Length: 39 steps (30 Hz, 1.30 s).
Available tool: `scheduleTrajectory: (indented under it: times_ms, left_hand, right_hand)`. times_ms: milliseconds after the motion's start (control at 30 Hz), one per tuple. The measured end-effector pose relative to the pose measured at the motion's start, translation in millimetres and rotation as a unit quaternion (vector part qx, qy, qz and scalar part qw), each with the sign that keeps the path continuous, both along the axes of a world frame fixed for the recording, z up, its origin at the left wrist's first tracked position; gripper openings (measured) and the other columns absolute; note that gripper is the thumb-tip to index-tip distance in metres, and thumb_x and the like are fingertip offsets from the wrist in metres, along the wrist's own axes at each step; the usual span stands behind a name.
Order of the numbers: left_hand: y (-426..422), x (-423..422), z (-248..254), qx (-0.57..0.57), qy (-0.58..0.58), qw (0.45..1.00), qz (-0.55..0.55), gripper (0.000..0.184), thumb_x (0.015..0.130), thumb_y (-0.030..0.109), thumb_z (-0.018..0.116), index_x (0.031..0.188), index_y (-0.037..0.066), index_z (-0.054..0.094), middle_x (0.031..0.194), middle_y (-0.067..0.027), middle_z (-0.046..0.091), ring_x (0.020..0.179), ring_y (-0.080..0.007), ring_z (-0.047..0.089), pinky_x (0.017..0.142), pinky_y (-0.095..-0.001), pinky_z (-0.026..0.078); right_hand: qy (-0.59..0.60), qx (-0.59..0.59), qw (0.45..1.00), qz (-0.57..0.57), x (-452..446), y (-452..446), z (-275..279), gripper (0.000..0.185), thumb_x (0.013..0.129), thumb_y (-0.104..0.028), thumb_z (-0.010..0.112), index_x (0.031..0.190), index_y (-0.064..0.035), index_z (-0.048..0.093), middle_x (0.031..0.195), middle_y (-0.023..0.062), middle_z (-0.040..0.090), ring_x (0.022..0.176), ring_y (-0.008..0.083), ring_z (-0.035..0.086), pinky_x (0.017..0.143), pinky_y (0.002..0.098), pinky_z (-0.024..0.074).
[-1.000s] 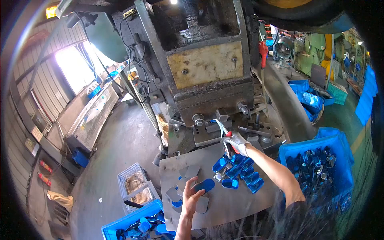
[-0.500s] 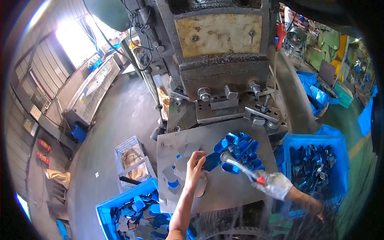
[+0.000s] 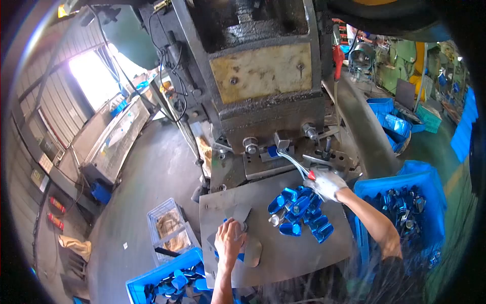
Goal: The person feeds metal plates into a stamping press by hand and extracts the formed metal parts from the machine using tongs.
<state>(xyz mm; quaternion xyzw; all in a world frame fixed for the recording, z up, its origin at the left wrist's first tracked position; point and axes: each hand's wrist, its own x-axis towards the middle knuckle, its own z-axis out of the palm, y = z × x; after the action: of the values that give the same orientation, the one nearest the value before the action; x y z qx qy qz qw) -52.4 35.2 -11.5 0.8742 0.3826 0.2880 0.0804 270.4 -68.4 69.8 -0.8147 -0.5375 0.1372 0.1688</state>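
Observation:
My gloved right hand (image 3: 326, 185) is closed round the red-handled pliers (image 3: 295, 163), whose jaws reach a blue piece (image 3: 273, 151) at the die under the press (image 3: 273, 119). Bare, my left hand (image 3: 229, 242) rests with bent fingers over flat grey plates (image 3: 253, 252) at the left of the metal table (image 3: 283, 263); whether it grips one is hidden. Between the hands lies a pile of shiny bent blue parts (image 3: 300, 205) with a silvery one at its left edge.
At the right stands a blue crate (image 3: 358, 190) of formed parts. A blue bin (image 3: 132, 286) of flat pieces is at the lower left, beside a pale wire basket (image 3: 152, 218). Bolts and clamps (image 3: 329, 161) flank the die.
My right hand has swung the pliers from the pile up to the die. My left hand has let go of the blue plate and moved down-left onto the grey plates.

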Motion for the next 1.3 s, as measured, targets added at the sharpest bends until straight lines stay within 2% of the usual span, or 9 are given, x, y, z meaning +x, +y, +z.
scheduleTrajectory:
  times_ms: [133, 533, 700, 833, 867, 967, 1133, 1167, 1300]
  left_hand:
    - [0.4, -1.9, 0.2, -0.009, -0.004, 1.000, 0.003, 0.047, 0.057, 0.016, 0.076, 0.099, 0.009, 0.057, 0.111, -0.0044, 0.057, 0.099, -0.0257, 0.053, 0.084, -0.0370, 0.044]
    - [-1.6, -2.4, 5.6, -0.005, -0.002, 1.000, 0.003, 0.048, 0.058, 0.016, 0.075, 0.101, 0.009, 0.056, 0.111, -0.0073, 0.055, 0.099, -0.0272, 0.052, 0.084, -0.0372, 0.044]
    - [-3.9, 1.1, 6.5, 0.012, 0.001, 1.000, 0.018, 0.051, 0.057, 0.016, 0.076, 0.102, 0.009, 0.055, 0.106, -0.0092, 0.054, 0.096, -0.0282, 0.052, 0.080, -0.0375, 0.045]
    - [-3.4, -1.7, 7.1, 0.004, -0.007, 1.000, 0.025, 0.045, 0.056, 0.018, 0.077, 0.097, 0.009, 0.058, 0.099, -0.0075, 0.056, 0.093, -0.0270, 0.053, 0.077, -0.0369, 0.046]
    - [-3.4, -0.8, 6.1, 0.005, -0.012, 1.000, 0.021, 0.043, 0.056, 0.019, 0.077, 0.094, 0.009, 0.059, 0.097, -0.0069, 0.057, 0.092, -0.0265, 0.054, 0.077, -0.0367, 0.047]
    - [-5.6, 0.3, 13.3, -0.009, 0.021, 0.999, 0.031, 0.043, 0.056, 0.018, 0.077, 0.094, 0.010, 0.059, 0.096, -0.0065, 0.057, 0.088, -0.0276, 0.054, 0.073, -0.0364, 0.047]
    - [4.3, -6.1, 2.2, 0.009, -0.033, 0.999, 0.021, 0.037, 0.057, 0.018, 0.077, 0.089, 0.009, 0.061, 0.082, -0.0085, 0.062, 0.076, -0.0265, 0.060, 0.068, -0.0360, 0.048]
    - [4.9, -5.3, 4.2, 0.006, -0.027, 0.999, 0.018, 0.036, 0.057, 0.018, 0.077, 0.089, 0.009, 0.062, 0.082, -0.0082, 0.062, 0.077, -0.0264, 0.059, 0.068, -0.0358, 0.048]
    - [-0.1, -4.5, 12.2, 0.014, -0.002, 1.000, -0.002, 0.038, 0.056, 0.015, 0.077, 0.091, 0.009, 0.062, 0.080, -0.0064, 0.061, 0.077, -0.0254, 0.059, 0.070, -0.0352, 0.048]
  right_hand:
    - [0.059, 0.037, 0.997, 0.015, 22.4, 42.7, -19.2, 0.034, 0.083, -0.039, 0.053, 0.090, -0.0060, 0.053, 0.084, 0.0182, 0.060, 0.083, 0.0370, 0.059, 0.070, 0.0447, 0.0458]
    - [-0.023, -0.007, 1.000, 0.013, 23.4, 51.4, 8.4, 0.033, 0.083, -0.039, 0.051, 0.086, -0.0065, 0.056, 0.077, 0.0160, 0.062, 0.076, 0.0336, 0.061, 0.067, 0.0423, 0.0463]
    - [0.103, -0.036, 0.994, -0.017, 25.4, 55.3, 27.1, 0.030, 0.085, -0.032, 0.051, 0.080, -0.0023, 0.054, 0.057, 0.0090, 0.057, 0.049, 0.0199, 0.058, 0.046, 0.0353, 0.0447]
    - [0.156, -0.008, 0.988, 0.003, 31.6, 60.5, 24.9, 0.027, 0.084, -0.031, 0.052, 0.080, -0.0041, 0.055, 0.058, 0.0091, 0.056, 0.050, 0.0176, 0.057, 0.043, 0.0334, 0.0433]
    - [0.252, 0.017, 0.966, -0.052, 29.1, 60.8, 16.4, 0.026, 0.082, -0.030, 0.053, 0.078, -0.0048, 0.055, 0.056, 0.0083, 0.055, 0.047, 0.0169, 0.055, 0.043, 0.0320, 0.0427]
    - [0.171, -0.003, 0.985, -0.010, 27.0, 66.0, 9.2, 0.025, 0.082, -0.031, 0.055, 0.081, -0.0061, 0.052, 0.056, 0.0057, 0.053, 0.046, 0.0157, 0.052, 0.042, 0.0324, 0.0423]
    - [0.270, 0.010, 0.962, 0.035, 26.4, 31.9, 13.6, 0.020, 0.086, -0.027, 0.052, 0.083, -0.0069, 0.052, 0.060, 0.0060, 0.054, 0.049, 0.0144, 0.053, 0.042, 0.0291, 0.0399]
    - [0.391, 0.004, 0.920, -0.006, 18.4, 18.3, 18.2, 0.020, 0.088, -0.027, 0.050, 0.086, -0.0064, 0.052, 0.067, 0.0075, 0.056, 0.054, 0.0135, 0.054, 0.044, 0.0296, 0.0412]
    - [0.237, -0.030, 0.968, 0.082, -12.1, -33.3, 32.2, 0.034, 0.087, -0.038, 0.053, 0.093, -0.0042, 0.054, 0.075, 0.0090, 0.057, 0.060, 0.0178, 0.055, 0.056, 0.0347, 0.0440]
